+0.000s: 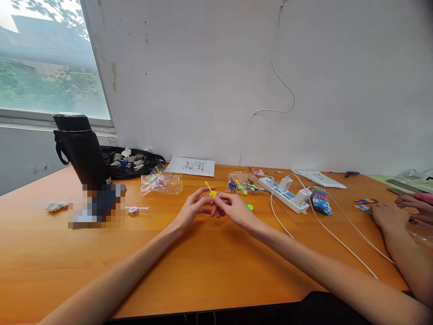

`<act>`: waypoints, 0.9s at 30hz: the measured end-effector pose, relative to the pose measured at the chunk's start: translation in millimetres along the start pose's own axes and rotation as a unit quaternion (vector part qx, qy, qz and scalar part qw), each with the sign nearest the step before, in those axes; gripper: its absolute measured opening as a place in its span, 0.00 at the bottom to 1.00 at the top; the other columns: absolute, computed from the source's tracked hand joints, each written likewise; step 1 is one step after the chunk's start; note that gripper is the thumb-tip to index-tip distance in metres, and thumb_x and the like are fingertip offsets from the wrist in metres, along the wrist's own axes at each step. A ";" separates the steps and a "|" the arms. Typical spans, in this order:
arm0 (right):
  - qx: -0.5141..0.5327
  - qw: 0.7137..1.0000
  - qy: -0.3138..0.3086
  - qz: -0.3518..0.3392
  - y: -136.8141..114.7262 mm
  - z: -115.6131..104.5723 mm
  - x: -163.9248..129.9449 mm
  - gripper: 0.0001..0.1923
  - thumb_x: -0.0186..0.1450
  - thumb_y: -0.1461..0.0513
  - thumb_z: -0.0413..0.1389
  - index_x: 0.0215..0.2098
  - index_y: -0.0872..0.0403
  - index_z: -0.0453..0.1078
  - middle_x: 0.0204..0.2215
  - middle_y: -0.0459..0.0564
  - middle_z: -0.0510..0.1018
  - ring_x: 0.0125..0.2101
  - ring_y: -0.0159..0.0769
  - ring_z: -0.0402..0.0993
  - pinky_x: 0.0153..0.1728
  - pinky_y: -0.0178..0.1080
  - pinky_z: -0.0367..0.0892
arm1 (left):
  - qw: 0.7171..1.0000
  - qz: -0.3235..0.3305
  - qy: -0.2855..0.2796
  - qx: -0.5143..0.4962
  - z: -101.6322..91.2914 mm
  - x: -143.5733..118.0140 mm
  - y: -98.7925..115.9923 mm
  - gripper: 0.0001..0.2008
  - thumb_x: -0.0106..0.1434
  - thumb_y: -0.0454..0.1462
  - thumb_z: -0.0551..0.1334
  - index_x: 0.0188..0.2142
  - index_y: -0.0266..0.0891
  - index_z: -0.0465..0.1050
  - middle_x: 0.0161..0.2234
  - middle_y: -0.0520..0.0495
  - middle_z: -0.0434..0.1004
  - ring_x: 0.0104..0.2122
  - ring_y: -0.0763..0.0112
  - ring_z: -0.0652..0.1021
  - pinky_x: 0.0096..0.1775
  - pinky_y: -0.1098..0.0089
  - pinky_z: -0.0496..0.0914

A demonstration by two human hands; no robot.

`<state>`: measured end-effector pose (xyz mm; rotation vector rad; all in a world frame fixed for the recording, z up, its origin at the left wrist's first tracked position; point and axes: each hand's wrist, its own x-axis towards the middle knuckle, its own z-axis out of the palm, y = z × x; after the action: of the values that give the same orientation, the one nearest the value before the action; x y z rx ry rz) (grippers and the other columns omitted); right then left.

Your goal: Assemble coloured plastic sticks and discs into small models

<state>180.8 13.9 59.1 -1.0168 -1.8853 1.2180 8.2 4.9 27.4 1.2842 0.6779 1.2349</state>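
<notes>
Above the middle of the table, my left hand (193, 204) and my right hand (233, 207) meet around a small yellow plastic piece (213, 194). A pointed, arrow-like stem rises from its round part, tilted up to the left. Fingers of both hands close on it, and they hide its lower side. Just right of my right hand, a small bright green disc (250, 207) lies on the table. To the left of my left hand lies a small white piece (133, 210) with a thin rod.
Clear bags of coloured plastic parts (161, 182) lie behind my hands. A power strip (287, 195) with white cables stands to the right. At left are a black bottle (83, 153) and a black bag (135, 169) of rubbish. A co-worker's hands (392, 219) work at far right.
</notes>
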 end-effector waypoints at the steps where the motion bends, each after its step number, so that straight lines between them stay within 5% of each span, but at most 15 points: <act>1: -0.002 1.000 -0.005 -0.001 0.4 0.5 0.1 0.22 0.68 0.46 0.53 0.34 0.56 0.72 0.27 0.51 0.81 0.27 0.33 0.75 0.35 0.37 0.71 | 1.000 -0.003 0.003 0.004 0.0 0.3 -0.4 0.24 0.62 0.45 0.64 0.55 0.39 0.69 0.46 0.40 0.79 0.38 0.62 0.80 0.42 0.61 0.76; 6: -0.018 1.000 -0.020 -0.003 2.8 3.2 -0.2 0.25 0.67 0.42 0.52 0.33 0.56 0.72 0.27 0.52 0.81 0.26 0.33 0.75 0.33 0.37 0.70 | 1.000 -0.002 -0.003 0.011 -1.8 1.7 -2.6 0.26 0.62 0.49 0.65 0.54 0.37 0.72 0.55 0.35 0.75 0.40 0.61 0.80 0.42 0.61 0.76; 16: -0.022 0.999 -0.040 -0.008 6.4 8.3 -0.9 0.28 0.68 0.40 0.49 0.31 0.56 0.71 0.28 0.52 0.81 0.25 0.33 0.75 0.32 0.37 0.71 | 1.000 0.000 -0.018 0.006 -3.1 1.9 -2.0 0.25 0.63 0.48 0.65 0.54 0.36 0.72 0.56 0.33 0.75 0.46 0.56 0.80 0.45 0.62 0.74; 21: -0.011 0.999 -0.045 -0.009 10.9 8.9 1.0 0.28 0.68 0.41 0.49 0.35 0.56 0.73 0.27 0.51 0.80 0.25 0.33 0.75 0.31 0.36 0.70 | 0.999 -0.006 -0.029 0.025 -5.3 3.9 -2.0 0.24 0.64 0.48 0.65 0.54 0.36 0.72 0.55 0.33 0.75 0.40 0.62 0.81 0.41 0.65 0.74; 27: 0.033 0.998 -0.057 0.024 21.5 8.2 2.8 0.21 0.69 0.46 0.52 0.36 0.56 0.72 0.30 0.51 0.80 0.26 0.32 0.76 0.32 0.36 0.71 | 0.999 0.002 -0.012 0.043 -7.0 5.2 -0.1 0.25 0.64 0.50 0.64 0.54 0.37 0.72 0.56 0.34 0.75 0.48 0.56 0.79 0.42 0.65 0.74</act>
<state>178.0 18.6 36.7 -0.9812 -1.9015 1.3838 3.2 12.0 27.0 1.3694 0.7186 1.2022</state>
